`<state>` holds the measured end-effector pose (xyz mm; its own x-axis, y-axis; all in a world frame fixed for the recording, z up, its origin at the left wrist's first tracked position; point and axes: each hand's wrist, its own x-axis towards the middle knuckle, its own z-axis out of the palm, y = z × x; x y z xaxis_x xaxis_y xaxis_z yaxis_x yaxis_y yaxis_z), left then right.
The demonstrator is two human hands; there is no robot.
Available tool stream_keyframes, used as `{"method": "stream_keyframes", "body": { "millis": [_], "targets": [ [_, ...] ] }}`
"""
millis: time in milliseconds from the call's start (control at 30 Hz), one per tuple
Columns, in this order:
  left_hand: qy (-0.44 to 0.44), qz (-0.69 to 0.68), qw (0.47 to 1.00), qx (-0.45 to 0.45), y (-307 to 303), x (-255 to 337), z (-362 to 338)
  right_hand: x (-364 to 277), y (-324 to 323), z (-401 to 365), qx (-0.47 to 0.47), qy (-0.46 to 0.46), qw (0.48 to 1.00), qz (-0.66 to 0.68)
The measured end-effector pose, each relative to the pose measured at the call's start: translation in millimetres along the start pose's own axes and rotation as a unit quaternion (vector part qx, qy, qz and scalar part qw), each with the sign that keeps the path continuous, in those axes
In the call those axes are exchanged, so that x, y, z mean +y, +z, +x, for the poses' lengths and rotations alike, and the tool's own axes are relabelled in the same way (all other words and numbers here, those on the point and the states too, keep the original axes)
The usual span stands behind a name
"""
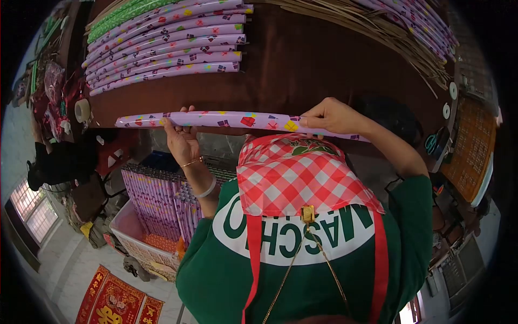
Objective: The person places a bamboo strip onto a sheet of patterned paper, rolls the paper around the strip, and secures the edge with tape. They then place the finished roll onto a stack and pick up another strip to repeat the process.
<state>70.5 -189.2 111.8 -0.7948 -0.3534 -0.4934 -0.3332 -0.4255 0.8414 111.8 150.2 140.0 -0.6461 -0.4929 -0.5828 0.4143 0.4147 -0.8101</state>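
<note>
A long roll of lilac gift-wrap paper (210, 119), printed with small coloured presents, lies level across both hands at the table's front edge. My left hand (182, 139) holds it left of its middle, with the thumb in front and fingertips showing behind. Nearer the right end, my right hand (334, 117) grips the roll, thumb on top and its other fingers partly hidden. The roll's right end passes under my right wrist. Beyond it, a row of matching lilac rolls (167, 58) lies on the brown table (302, 59).
Green rolls (129, 15) lie at the back left, brown strips (388, 40) at the back right. A tape roll (82, 110) sits at the left edge, scissors (430, 142) at the right. Below left stands a bin (127, 229) of lilac rolls. Another person's dark sleeve (65, 164) is at left.
</note>
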Motion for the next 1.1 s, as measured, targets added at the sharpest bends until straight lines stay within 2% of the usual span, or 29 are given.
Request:
{"method": "stream_keyframes", "body": {
  "millis": [133, 200, 233, 300, 367, 400, 467, 533, 600, 667, 700, 733, 767, 800, 867, 1000, 1033, 1100],
  "targets": [
    [-0.008, 0.008, 1.000, -0.004, -3, -4, 3, 2, -3, 1, -0.014, 0.005, 1.000, 0.015],
    [-0.012, 0.007, 1.000, -0.003, -2, -4, 4, 8, -3, 4, -0.049, 0.008, 0.996, 0.068],
    [-0.011, 0.001, 1.000, -0.004, -1, -4, 3, 10, -4, 4, -0.050, 0.007, 0.996, 0.067],
    [-0.006, -0.006, 1.000, -0.005, -1, -3, 4, 11, -7, 5, -0.041, 0.061, 0.997, -0.003],
    [-0.021, -0.009, 0.999, -0.026, -6, -1, 10, -2, -11, -2, -0.101, 0.095, 0.976, 0.170],
    [-0.010, -0.013, 1.000, -0.023, -7, 0, 13, 8, -18, -2, -0.151, 0.119, 0.958, 0.213],
    [0.016, -0.060, 0.998, -0.004, -6, 5, 25, 14, -34, -9, -0.196, 0.158, 0.948, 0.197],
    [0.047, -0.110, 0.992, -0.038, -15, 12, 54, 20, -49, -15, -0.218, 0.138, 0.954, 0.154],
    [0.083, -0.132, 0.986, -0.064, -12, 31, 83, 7, -59, -11, -0.145, 0.139, 0.978, 0.062],
    [0.119, -0.199, 0.964, -0.130, 4, 48, 122, -7, -56, 1, 0.020, 0.018, 0.999, -0.033],
    [0.127, -0.142, 0.975, -0.112, 19, 65, 131, -5, -58, 21, 0.161, -0.228, 0.927, -0.250],
    [0.113, -0.224, 0.959, -0.132, 26, 72, 157, -25, -63, 35, 0.203, -0.224, 0.909, -0.288],
    [0.140, -0.226, 0.961, -0.076, 37, 76, 178, -46, -66, 51, 0.247, -0.218, 0.887, -0.323],
    [0.164, -0.227, 0.960, -0.021, 47, 77, 190, -54, -73, 75, 0.284, -0.241, 0.846, -0.381],
    [0.148, -0.233, 0.961, -0.011, 67, 78, 189, -67, -91, 130, 0.354, -0.321, 0.749, -0.459],
    [0.133, -0.188, 0.972, -0.044, 67, 42, 134, -100, -125, 222, 0.358, -0.331, 0.702, -0.519],
    [0.129, -0.175, 0.975, -0.041, 54, 24, 120, -101, -135, 243, 0.338, -0.328, 0.716, -0.515],
    [0.084, -0.145, 0.985, 0.032, 21, -8, 77, -105, -145, 268, 0.293, -0.326, 0.765, -0.472]
  ]
}}
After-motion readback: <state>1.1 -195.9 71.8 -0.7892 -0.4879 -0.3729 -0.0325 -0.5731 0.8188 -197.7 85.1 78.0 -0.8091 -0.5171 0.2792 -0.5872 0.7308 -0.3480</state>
